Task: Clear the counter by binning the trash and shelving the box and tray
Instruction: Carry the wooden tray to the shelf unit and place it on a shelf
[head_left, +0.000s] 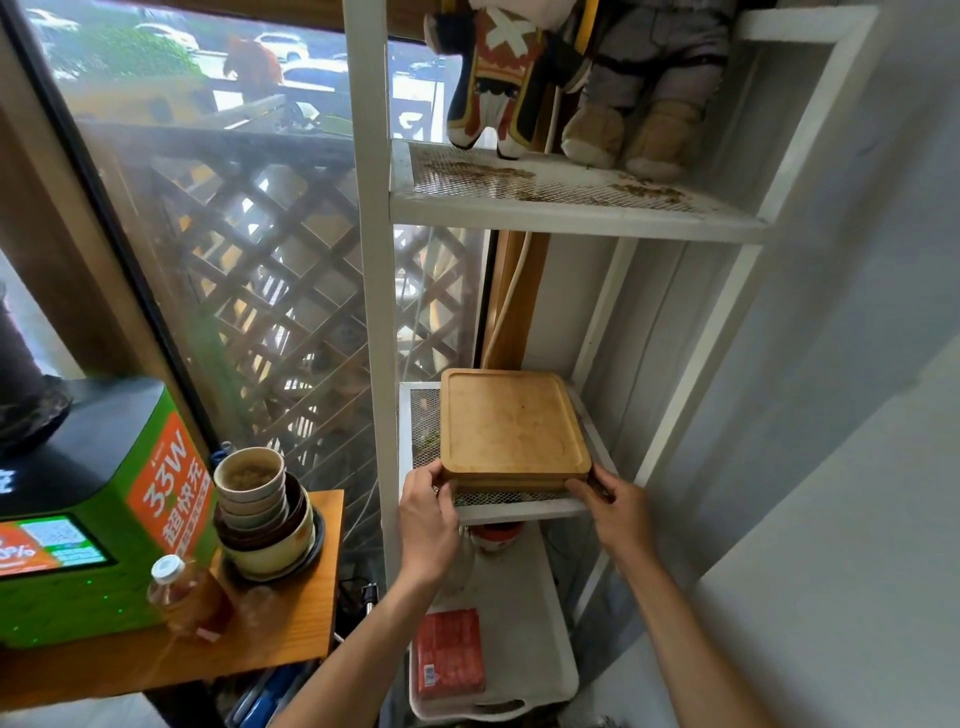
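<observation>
Tray (511, 423) sits on the middle mesh shelf (423, 415) of the white rack, its near edge level with the shelf's front lip, and what looks like a second wooden piece lies under it, though you cannot tell for sure. Your left hand (427, 512) pinches its 7 o'clock corner and your right hand (618, 512) curls round its 5 o'clock corner, so both grip the tray.

Let go now and the near edge may overhang; a nudge from a wrist could tip it off onto the lower shelf at 6 o'clock, where a red box (449, 653) lies flat. Push unevenly and the tray may skew against the rack's post at 9 o'clock. On wire mesh it likely catches rather than glides.

Count: one tray in clear view, one red box, two hands, two soft toys (571, 78) on the top shelf at 12 o'clock, one bottle (184, 597) and one stack of bowls (262, 514) on the wooden worktop (291, 639) at 8 o'clock.
</observation>
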